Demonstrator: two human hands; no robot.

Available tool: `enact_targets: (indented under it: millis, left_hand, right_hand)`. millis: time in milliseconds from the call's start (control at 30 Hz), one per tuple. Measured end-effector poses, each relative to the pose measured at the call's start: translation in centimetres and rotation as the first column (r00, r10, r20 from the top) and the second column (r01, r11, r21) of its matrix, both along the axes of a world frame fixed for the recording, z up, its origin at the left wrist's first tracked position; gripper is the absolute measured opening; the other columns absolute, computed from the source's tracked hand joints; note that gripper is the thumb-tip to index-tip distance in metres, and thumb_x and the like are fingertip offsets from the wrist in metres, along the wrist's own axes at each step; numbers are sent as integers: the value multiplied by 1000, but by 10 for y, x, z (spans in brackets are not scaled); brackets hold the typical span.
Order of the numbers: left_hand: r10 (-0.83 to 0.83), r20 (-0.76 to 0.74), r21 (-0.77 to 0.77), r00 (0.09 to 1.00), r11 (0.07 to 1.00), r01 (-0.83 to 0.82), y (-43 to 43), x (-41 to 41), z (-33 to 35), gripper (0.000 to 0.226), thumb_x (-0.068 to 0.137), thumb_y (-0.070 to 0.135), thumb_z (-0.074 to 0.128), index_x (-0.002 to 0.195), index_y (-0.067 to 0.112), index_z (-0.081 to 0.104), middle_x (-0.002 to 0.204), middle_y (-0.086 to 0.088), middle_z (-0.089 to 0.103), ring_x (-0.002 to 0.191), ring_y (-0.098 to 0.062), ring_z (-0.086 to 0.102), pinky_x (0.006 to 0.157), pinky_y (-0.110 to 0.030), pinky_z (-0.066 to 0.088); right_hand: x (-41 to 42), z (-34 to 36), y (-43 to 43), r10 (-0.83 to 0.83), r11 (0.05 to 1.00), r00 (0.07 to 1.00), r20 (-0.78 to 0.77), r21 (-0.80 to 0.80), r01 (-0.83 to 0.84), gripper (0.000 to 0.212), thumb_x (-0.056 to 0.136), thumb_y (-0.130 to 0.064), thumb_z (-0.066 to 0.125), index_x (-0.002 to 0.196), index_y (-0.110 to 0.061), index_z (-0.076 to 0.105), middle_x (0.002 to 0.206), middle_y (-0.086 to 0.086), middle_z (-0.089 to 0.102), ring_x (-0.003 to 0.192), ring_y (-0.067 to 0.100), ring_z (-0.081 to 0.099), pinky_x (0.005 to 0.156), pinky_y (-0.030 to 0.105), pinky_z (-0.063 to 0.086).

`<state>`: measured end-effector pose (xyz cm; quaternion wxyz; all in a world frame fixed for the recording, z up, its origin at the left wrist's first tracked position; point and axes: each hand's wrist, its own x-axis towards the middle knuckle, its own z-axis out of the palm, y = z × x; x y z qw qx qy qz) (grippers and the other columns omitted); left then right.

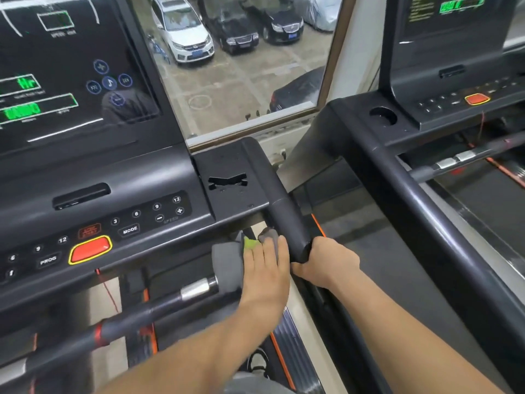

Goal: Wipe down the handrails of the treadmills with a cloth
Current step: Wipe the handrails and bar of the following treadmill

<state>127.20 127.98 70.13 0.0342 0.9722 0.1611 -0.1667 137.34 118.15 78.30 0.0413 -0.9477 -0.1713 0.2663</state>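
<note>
The near treadmill's thick black right handrail (pixel 284 214) runs from the console corner down toward me. My left hand (pixel 265 270) lies with straight fingers on a grey cloth (pixel 227 264) that has a green patch, pressing it against the rail's inner side just below the console. My right hand (pixel 326 263) grips the same rail from its outer side, fingers curled round it, level with the left hand. The rail below my hands is mostly hidden by my forearms.
The console (pixel 159 177) with a red stop button (pixel 89 249) sits at left. A front crossbar with a silver sensor (pixel 199 288) runs below it. The neighbouring treadmill's handrail (pixel 412 209) and cup holder (pixel 383 116) are at right. A window (pixel 241 81) is straight ahead.
</note>
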Motion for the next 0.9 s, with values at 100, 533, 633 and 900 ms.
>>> enact_targets:
  millis: [100,533,633,900]
  left_hand:
    - [-136,176,133,975,985,114,6,1,-4,103,81,20,69,157,-4,4,147,-26,40,128,-43,47,111,-51,40]
    - [14,-18,-587,1000,810,-22,86,25,8,84,75,87,56,129,22,51,118,2,67,109,-21,65,101,-44,50]
    - [-98,285,-2,953,995,103,65,-12,14,69,85,66,60,134,20,48,126,-2,60,108,-30,61,91,-45,49]
    - [24,213,-209,977,978,22,66,0,23,34,106,47,36,123,30,59,111,0,69,104,-29,64,81,-39,51]
  right_hand:
    - [-1,-1,-2,-3,1000,1000,8,2,3,47,79,-65,69,94,-25,49,92,-7,62,83,23,63,69,29,44]
    - [-4,-1,-2,-17,1000,999,28,-24,18,57,82,-66,68,117,-23,54,113,-3,65,108,25,67,75,30,43]
    - [-7,-4,-2,-23,999,999,41,-39,25,53,84,-66,67,112,-24,51,109,-4,63,107,25,67,74,30,42]
    - [-4,-3,3,-33,997,999,22,-62,34,56,83,-66,68,115,-23,53,110,-3,65,106,26,67,80,32,49]
